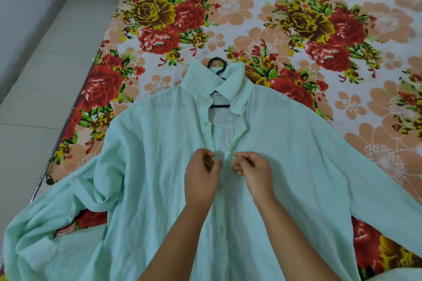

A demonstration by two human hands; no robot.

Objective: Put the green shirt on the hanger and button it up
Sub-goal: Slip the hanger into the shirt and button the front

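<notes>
The pale green shirt (146, 166) lies spread front-up on the bed, sleeves out to both sides. A black hanger (217, 65) sits inside it; its hook pokes out above the collar and a bit of its bar shows in the open neck. The top of the placket gapes open. My left hand (202, 177) and my right hand (253, 172) rest on the chest on either side of the placket, fingers curled and pinched. A white button (227, 154) shows between them. Whether the fingertips pinch fabric is unclear.
A bed sheet (251, 18) with red and yellow roses covers the bed under the shirt. The bed's left edge (68, 118) runs diagonally, with pale tiled floor (34, 98) beyond it. The shirt's left sleeve hangs over that edge.
</notes>
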